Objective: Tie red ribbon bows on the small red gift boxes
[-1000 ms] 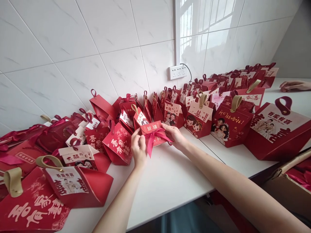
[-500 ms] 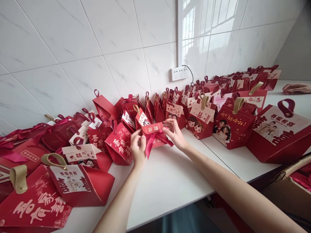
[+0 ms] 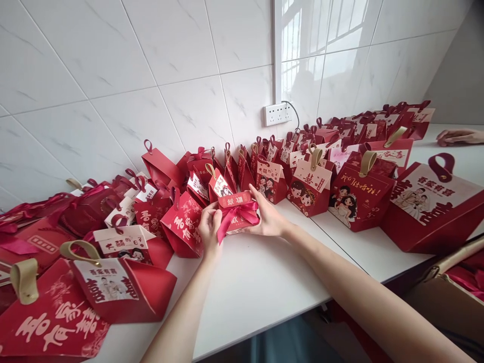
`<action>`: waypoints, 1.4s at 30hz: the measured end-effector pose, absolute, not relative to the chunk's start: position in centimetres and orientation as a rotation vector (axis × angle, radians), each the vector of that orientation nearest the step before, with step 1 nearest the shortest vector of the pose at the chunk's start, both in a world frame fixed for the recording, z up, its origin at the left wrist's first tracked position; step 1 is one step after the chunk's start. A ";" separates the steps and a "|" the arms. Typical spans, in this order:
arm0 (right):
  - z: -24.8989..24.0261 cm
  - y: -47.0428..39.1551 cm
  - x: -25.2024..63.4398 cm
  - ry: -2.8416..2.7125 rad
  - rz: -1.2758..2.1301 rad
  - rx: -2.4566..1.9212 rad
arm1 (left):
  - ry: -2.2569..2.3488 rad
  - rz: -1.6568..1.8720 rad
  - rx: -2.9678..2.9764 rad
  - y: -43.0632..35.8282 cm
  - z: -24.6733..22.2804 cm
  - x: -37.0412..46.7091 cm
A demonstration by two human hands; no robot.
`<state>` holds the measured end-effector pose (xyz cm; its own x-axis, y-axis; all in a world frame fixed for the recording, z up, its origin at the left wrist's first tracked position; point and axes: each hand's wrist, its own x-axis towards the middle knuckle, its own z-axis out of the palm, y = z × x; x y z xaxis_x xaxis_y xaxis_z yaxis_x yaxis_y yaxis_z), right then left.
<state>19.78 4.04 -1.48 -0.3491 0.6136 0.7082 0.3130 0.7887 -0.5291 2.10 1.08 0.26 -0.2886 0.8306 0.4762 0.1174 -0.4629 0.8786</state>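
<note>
A small red gift box point(image 3: 235, 201) with pale printed characters lies between my two hands over the white table point(image 3: 260, 282). Around its middle runs a dark pink ribbon point(image 3: 242, 207) tied in a bow, one tail hanging toward me. My left hand point(image 3: 210, 226) grips the box's left end, thumb on the near side. At the right end, my right hand point(image 3: 267, 216) holds the box with its thumb below and fingers behind. Close behind the box stand a red box with a gold loop point(image 3: 222, 185) and a red box with white characters point(image 3: 185, 222).
Many red gift boxes crowd the table along the tiled wall, including a large one point(image 3: 434, 206) at right and another point(image 3: 121, 287) at left. A power strip point(image 3: 278, 115) is on the wall. An open carton point(image 3: 442, 297) stands lower right. Another person's hand point(image 3: 459, 136) rests far right.
My right hand has shifted from the box's upper right corner and ribbon down to its right end. The box is tipped slightly, and the bow's right tail no longer sticks out.
</note>
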 end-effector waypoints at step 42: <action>-1.0 4.7 21.3 -1.689 -0.094 -0.765 | 1.274 1.206 1.734 0.8 -0.4 3.1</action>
